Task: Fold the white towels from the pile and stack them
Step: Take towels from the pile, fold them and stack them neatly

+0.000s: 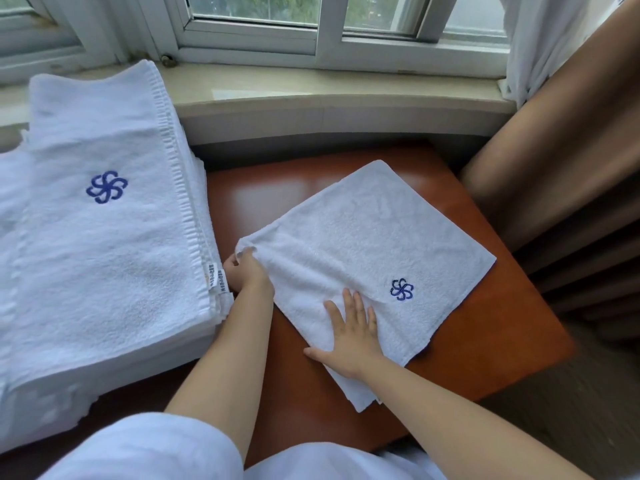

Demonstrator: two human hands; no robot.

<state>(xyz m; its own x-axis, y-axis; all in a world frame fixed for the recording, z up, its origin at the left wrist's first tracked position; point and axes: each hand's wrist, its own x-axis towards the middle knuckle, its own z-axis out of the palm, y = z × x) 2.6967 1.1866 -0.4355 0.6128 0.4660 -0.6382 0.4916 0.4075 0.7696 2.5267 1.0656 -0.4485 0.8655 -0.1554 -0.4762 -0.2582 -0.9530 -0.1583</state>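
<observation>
Mid-fold on one towel (374,237), lying slantwise on the red-brown bench (485,341), logo up. Left hand (247,275) pinching the towel's left corner, lifted a bit. Right hand (351,336) flat, fingers spread, pressing the near part down. Big stack of white towels (104,220) sitting at the left, looks mostly folded already, hard to say how many are left. Tight on the left with hand and stack nearly touching; bare bench to the right and near side, curtain (554,150) crowding the far right.
</observation>
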